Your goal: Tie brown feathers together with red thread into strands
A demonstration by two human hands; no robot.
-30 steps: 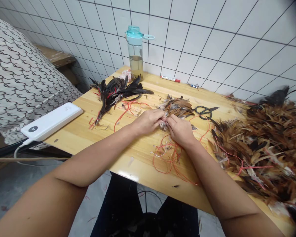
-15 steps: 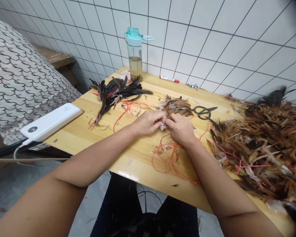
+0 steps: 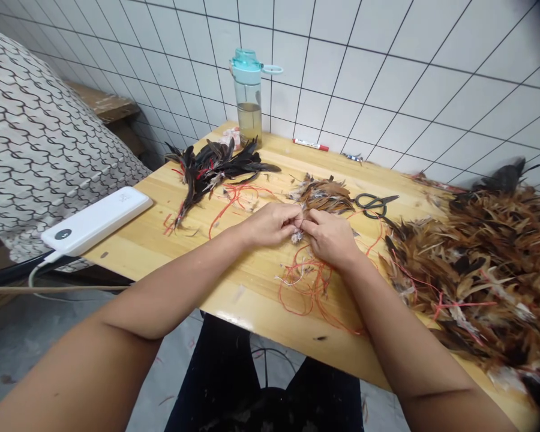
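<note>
My left hand (image 3: 272, 223) and my right hand (image 3: 329, 237) meet over the middle of the wooden table (image 3: 247, 288). Both are closed in a pinch on the quill end of a small bundle of brown feathers (image 3: 320, 195) that fans away from me. Below my hands lies a tangle of red thread (image 3: 306, 287). Black scissors (image 3: 374, 203) lie just right of the bundle.
A big heap of brown feathers (image 3: 481, 264) covers the table's right side. Dark feathers (image 3: 216, 165) lie at the back left near a teal-capped bottle (image 3: 249, 99) and a red-capped marker (image 3: 310, 144). A white power bank (image 3: 96, 220) sits at the left edge. A patterned cushion (image 3: 36, 138) is beyond.
My hands stay together on the feather bundle; the fingers have shifted slightly, and the view has barely moved.
</note>
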